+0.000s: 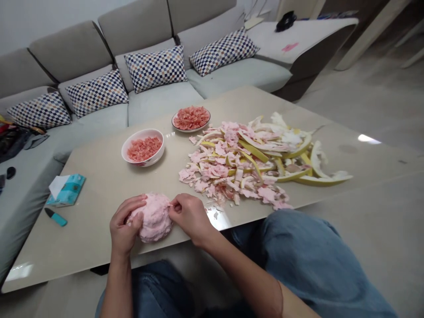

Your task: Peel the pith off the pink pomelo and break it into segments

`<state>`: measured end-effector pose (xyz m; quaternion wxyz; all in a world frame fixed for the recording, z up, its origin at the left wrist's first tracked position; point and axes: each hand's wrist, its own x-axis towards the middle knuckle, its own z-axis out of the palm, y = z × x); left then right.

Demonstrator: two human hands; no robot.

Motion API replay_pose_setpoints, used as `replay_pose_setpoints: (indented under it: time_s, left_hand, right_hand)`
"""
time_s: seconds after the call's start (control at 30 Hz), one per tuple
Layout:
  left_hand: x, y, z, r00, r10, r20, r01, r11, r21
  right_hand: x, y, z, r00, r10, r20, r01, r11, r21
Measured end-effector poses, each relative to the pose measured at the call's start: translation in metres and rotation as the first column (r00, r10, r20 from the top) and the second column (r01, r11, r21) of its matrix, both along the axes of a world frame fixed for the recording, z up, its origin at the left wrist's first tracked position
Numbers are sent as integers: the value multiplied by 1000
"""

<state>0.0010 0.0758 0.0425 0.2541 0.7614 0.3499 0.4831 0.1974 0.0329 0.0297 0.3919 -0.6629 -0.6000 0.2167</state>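
A peeled pomelo, round and covered in pink pith, rests at the near edge of the table. My left hand is wrapped round its left side, thumb in front and fingers over the top. On the right side, my right hand pinches at the surface with thumb and forefinger; a small bit of pink pith shows at the fingertips. Beyond the hands stand a white bowl of red pomelo flesh and a dark-rimmed plate with more flesh. To the right spreads a pile of pith and yellow-green rind.
A blue tissue pack and a teal-handled knife with a dark cover lie at the table's left. Behind the table runs a grey sofa with checkered cushions. My knees in jeans are below the near edge.
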Motion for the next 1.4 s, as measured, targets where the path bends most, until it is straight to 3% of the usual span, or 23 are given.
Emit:
replay_pose_setpoints:
  time_s: [0.2, 0.37, 0.5, 0.6, 0.73, 0.83, 1.1, 1.27, 1.4]
  left_hand:
    - [-6, -1, -3, 999, -48, 17, 48, 999, -3]
    - [-8, 2, -3, 996, -85, 2, 85, 996, -3]
    - [-6, 0, 1, 997, -62, -43, 63, 998, 12]
    - [-3, -5, 4, 994, 4, -107, -1, 999, 32]
    - [4, -16, 9, 962, 201, -185, -203, 979, 3]
    - [8, -21, 10, 941, 265, -212, -288, 954, -86]
    - [9, -15, 0, 960, 274, -56, -279, 944, -174]
    - [9, -15, -1, 959, 284, -10, -281, 943, -180]
    - [8, -17, -2, 961, 274, 44, -260, 944, -205]
  right_hand:
    - [47, 2, -21, 981, -189, -39, 190, 981, 34]
    - [92, -5, -9, 979, -194, 57, 175, 953, 247]
    - [91, -7, 2, 924, -286, 254, 213, 936, 280]
    - [74, -15, 0, 912, -256, 321, 171, 947, 270]
    - [39, -29, -11, 987, -25, 156, -18, 963, 270]
    - [17, -31, -16, 991, 130, -8, -126, 973, 193]
    - [0, -13, -15, 999, 54, 1, -54, 997, 47]
    - [3, -10, -14, 957, -28, -289, 23, 1000, -22]
    - [10, -16, -10, 869, 29, -494, -71, 995, -66]
